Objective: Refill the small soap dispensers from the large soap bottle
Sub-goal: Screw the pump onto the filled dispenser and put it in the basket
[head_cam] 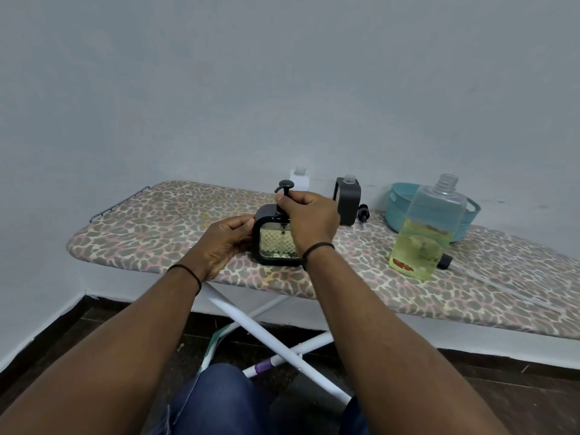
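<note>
A black-framed soap dispenser (277, 246) with a textured glass body stands near the front edge of the ironing board (150, 227). My left hand (227, 238) grips its left side. My right hand (309, 219) pinches the stem of its black pump (284, 186) just above the neck. The large clear soap bottle (423, 233) stands uncapped to the right, about half full of yellow liquid. A second black dispenser (347, 200) and a white one (299, 176) stand uncapped at the back by the wall.
A loose black pump (363, 212) lies beside the second dispenser. A teal basket (400, 205) sits behind the large bottle, and a black cap (445, 261) lies at the bottle's right. White board legs (276, 343) cross below, above my knee.
</note>
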